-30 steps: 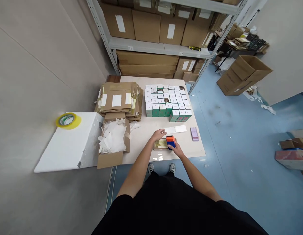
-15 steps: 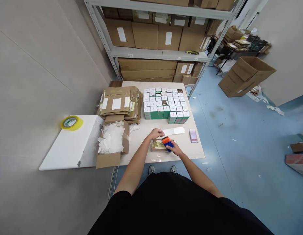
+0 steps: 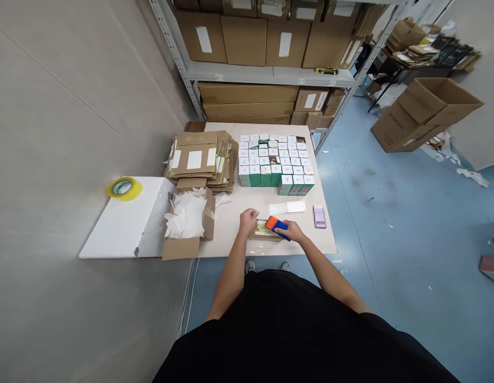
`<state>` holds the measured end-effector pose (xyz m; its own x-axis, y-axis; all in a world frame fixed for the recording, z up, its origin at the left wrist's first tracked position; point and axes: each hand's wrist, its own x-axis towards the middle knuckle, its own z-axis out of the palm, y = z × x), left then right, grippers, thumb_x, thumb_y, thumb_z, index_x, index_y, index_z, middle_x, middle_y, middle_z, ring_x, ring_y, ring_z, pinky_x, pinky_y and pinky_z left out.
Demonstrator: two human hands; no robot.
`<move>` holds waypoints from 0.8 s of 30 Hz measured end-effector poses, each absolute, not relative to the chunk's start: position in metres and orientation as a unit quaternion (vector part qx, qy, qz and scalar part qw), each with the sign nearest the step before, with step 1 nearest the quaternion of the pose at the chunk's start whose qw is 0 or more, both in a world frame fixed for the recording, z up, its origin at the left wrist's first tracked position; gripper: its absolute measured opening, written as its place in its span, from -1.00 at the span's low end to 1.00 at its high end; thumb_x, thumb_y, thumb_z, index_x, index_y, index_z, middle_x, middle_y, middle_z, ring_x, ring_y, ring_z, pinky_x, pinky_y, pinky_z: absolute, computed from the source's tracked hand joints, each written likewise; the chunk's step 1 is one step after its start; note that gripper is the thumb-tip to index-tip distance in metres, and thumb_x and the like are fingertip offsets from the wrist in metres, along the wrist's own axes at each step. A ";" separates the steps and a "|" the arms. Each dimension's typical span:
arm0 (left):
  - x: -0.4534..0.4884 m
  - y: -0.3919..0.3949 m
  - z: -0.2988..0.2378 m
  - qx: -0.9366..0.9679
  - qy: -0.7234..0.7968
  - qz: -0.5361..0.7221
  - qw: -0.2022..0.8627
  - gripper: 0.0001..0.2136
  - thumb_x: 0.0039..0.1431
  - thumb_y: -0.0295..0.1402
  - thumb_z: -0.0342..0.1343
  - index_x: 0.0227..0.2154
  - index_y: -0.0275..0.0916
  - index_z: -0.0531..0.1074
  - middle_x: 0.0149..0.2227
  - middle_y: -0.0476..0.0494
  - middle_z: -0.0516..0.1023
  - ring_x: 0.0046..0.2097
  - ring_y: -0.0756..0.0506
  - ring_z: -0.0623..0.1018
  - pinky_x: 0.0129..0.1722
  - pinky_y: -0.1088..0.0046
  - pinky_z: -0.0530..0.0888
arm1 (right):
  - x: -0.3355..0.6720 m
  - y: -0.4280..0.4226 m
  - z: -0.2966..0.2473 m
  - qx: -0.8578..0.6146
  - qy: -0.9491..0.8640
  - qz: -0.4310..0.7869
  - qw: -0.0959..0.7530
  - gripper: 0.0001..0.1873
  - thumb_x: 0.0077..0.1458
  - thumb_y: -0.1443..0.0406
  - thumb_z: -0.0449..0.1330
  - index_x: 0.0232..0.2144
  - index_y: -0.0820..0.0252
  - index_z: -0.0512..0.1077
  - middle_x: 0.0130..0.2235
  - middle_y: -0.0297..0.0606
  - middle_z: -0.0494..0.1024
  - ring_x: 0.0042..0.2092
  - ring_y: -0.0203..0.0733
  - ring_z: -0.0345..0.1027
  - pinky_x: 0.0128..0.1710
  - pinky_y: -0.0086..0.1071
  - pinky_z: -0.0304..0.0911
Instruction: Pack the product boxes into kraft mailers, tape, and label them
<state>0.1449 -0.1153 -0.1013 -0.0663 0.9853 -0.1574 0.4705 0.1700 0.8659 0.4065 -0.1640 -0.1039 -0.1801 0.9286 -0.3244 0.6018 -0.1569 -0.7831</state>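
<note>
In my right hand (image 3: 294, 231) is an orange and blue tape dispenser (image 3: 277, 225), held tilted with its orange end toward the left. Below it, near the table's front edge, lies a small cardboard box (image 3: 266, 232) with shiny tape on top, partly covered by the dispenser. My left hand (image 3: 248, 219) is closed in a pinch just left of the dispenser, at the box's upper left corner. What its fingertips hold is too small to make out. A white paper strip (image 3: 287, 207) lies behind the dispenser.
Rows of white and green boxes (image 3: 276, 165) fill the table's back. To the left are stacked flattened cartons (image 3: 199, 154), a carton of white paper (image 3: 187, 215) and yellow tape (image 3: 125, 188). A purple packet (image 3: 319, 217) lies right. A shelf (image 3: 247, 73) stands behind.
The dispenser has turned so its orange end points more to the left. My left hand has drawn back leftward from it, leaving a wider gap. The whole view has shifted slightly.
</note>
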 end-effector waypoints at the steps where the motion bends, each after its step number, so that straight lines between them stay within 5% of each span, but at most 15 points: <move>1: 0.138 -0.115 -0.102 0.554 0.662 0.326 0.387 -0.82 0.24 -0.29 0.10 -0.32 -0.21 0.59 -0.23 -0.14 0.66 -0.18 -0.12 0.57 -0.08 0.36 0.47 | 0.410 -0.165 -0.104 -0.606 -0.626 0.457 0.179 -0.49 -0.03 -0.18 0.37 -0.33 0.12 0.58 -0.42 -0.28 0.61 -0.38 -0.12 0.44 -0.39 -0.38 0.22; 9: 0.096 -0.129 -0.144 0.494 0.717 0.302 0.388 -0.82 0.21 -0.26 0.12 -0.32 -0.19 0.59 -0.27 -0.12 0.68 -0.20 -0.13 0.58 -0.09 0.37 0.47 | 0.412 -0.149 -0.101 -0.614 -0.676 0.404 0.045 -0.42 0.00 -0.22 0.37 -0.24 0.13 0.66 -0.33 -0.18 0.67 -0.28 -0.01 0.53 -0.34 -0.35 0.23; 16: 0.083 -0.138 -0.199 0.400 0.766 0.265 0.428 -0.82 0.18 -0.35 0.08 -0.33 -0.24 0.58 -0.36 -0.10 0.64 -0.25 -0.09 0.60 -0.14 0.44 0.49 | 0.365 -0.123 -0.087 -0.641 -0.705 0.282 -0.111 -0.18 0.15 -0.39 0.05 -0.25 0.21 0.63 -0.14 0.03 0.68 -0.09 0.03 0.56 -0.24 -0.38 0.29; 24: 0.086 -0.139 -0.228 0.385 0.777 0.216 0.448 -0.80 0.19 -0.36 0.09 -0.28 -0.25 0.62 -0.32 -0.13 0.68 -0.22 -0.08 0.65 -0.13 0.46 0.50 | 0.356 -0.122 -0.083 -0.632 -0.710 0.267 -0.162 -0.13 0.17 -0.39 0.03 -0.13 0.24 0.63 -0.06 0.07 0.67 -0.02 0.05 0.56 -0.17 -0.38 0.33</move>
<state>0.0863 -0.1389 -0.2276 -0.3012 0.7924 -0.5304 0.4057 0.6099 0.6807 0.3555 -0.1224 -0.0825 -0.1496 0.8098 -0.5673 0.9830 0.0601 -0.1736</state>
